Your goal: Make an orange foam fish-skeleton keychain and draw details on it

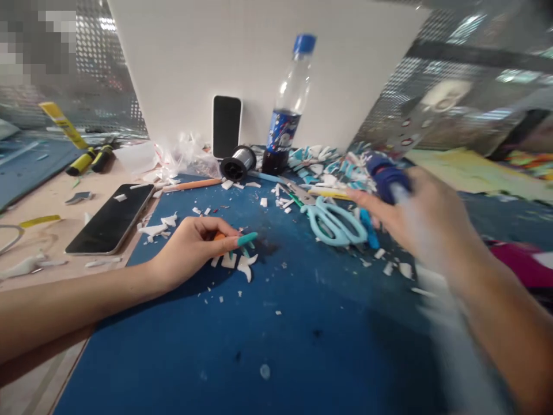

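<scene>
My left hand (201,245), with long teal nails, is closed in a pinch low over the blue mat (276,323). A small orange piece (219,236) shows between its fingers, mostly hidden. Just under the fingertips are white cut pieces (247,267). My right hand (432,213), smeared by motion, is around a dark blue tool (386,177) that looks like a hot glue gun. From it a pale translucent stick (427,288) trails back along the forearm. Light blue scissors (334,222) lie left of this hand.
Behind the mat stand a cola bottle (283,129), a white-framed phone-like slab (227,127) and a wire spool (238,163). Blue-and-white pieces (319,161) heap beside the bottle. At left lie a dark phone (111,219), an orange pen (193,184) and yellow-handled pliers (93,159).
</scene>
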`<state>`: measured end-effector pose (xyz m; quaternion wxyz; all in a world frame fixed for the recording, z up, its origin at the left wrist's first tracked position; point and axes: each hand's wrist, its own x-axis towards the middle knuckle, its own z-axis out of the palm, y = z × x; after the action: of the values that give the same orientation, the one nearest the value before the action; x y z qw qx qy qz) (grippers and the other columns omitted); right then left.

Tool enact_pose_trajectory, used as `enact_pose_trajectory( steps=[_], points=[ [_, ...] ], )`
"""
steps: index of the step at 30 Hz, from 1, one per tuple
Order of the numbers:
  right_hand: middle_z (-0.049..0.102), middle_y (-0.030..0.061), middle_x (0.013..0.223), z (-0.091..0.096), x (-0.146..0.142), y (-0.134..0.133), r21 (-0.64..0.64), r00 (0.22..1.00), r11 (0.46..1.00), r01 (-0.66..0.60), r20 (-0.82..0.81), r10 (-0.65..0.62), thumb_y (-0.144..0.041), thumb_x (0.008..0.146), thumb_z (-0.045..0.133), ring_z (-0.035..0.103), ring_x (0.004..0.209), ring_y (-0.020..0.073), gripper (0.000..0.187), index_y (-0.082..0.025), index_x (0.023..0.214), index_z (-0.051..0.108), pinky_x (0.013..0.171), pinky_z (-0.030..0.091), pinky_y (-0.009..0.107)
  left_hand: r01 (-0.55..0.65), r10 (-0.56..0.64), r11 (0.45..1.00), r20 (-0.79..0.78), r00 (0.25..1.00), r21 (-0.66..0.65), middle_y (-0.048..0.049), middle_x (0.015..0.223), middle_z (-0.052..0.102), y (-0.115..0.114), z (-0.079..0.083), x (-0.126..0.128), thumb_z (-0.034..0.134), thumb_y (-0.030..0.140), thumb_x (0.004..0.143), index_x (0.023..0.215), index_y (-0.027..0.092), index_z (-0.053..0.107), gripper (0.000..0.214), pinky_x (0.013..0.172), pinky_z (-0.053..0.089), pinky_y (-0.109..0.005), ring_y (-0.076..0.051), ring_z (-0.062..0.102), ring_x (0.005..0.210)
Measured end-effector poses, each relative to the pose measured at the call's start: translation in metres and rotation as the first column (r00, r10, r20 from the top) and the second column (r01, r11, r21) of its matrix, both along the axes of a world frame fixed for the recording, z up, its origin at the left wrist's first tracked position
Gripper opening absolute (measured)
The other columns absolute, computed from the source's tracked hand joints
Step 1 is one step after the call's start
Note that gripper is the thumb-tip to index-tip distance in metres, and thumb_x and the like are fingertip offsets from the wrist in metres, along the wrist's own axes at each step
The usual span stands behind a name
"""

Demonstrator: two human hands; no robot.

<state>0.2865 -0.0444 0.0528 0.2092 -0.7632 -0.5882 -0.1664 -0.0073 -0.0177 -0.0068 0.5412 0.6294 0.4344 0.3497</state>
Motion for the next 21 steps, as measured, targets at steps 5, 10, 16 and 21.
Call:
enact_pose_trajectory(
  steps=[5, 10, 16, 21],
  points=[
    [0.057, 0.0371, 0.093, 0.001, 0.039, -0.025, -0.279, 0.971, 0.933, 0.228, 0.132, -0.198, -0.07, 0.073, 0.053, 0.058, 0.097, 0.0451, 0.082, 0.007, 0.101, 0.05, 0.066, 0.045, 0.04, 0.006, -0.005, 1.0, -0.023, 1.0, 0.024, 0.0006, 0.054, 0.054, -0.003, 0.001, -0.001, 0.073, 0.036, 0.066, 0.061, 0.016, 0.066, 0.022, 0.044, 0.029, -0.02, -0.007, 0.038, 0.048],
    [0.057, 0.0367, 0.098, -0.021, 0.071, -0.032, -0.418, 0.972, 0.878, 0.234, 0.102, -0.21, -0.07, 0.066, 0.062, 0.058, 0.099, 0.0454, 0.089, 0.009, 0.106, 0.051, 0.075, 0.047, 0.043, -0.007, 0.007, 1.0, -0.065, 0.998, 0.01, -0.0006, 0.059, 0.057, -0.003, -0.004, -0.003, 0.075, 0.041, 0.064, 0.062, 0.018, 0.067, 0.025, 0.044, 0.028, -0.02, -0.008, 0.038, 0.049],
    [0.053, 0.0334, 0.116, -0.019, 0.088, -0.033, -0.526, 0.975, 0.829, 0.193, 0.009, -0.221, -0.067, 0.059, 0.071, 0.058, 0.104, 0.0411, 0.099, 0.005, 0.123, 0.045, 0.078, 0.051, 0.041, -0.006, 0.007, 1.0, -0.101, 0.995, 0.01, -0.0007, 0.061, 0.057, -0.003, -0.005, -0.003, 0.074, 0.039, 0.065, 0.063, 0.018, 0.068, 0.022, 0.046, 0.028, -0.021, -0.008, 0.039, 0.051],
    [0.052, 0.035, 0.112, 0.014, 0.058, -0.046, -0.461, 0.977, 0.867, 0.191, 0.002, -0.215, -0.057, 0.048, 0.081, 0.048, 0.106, 0.0538, 0.083, -0.001, 0.104, 0.057, 0.081, 0.043, 0.058, -0.031, 0.031, 0.999, -0.01, 0.999, -0.021, -0.0007, 0.063, 0.06, -0.005, -0.002, -0.002, 0.078, 0.039, 0.061, 0.063, 0.017, 0.068, 0.024, 0.046, 0.029, -0.02, -0.008, 0.04, 0.052]
  ],
)
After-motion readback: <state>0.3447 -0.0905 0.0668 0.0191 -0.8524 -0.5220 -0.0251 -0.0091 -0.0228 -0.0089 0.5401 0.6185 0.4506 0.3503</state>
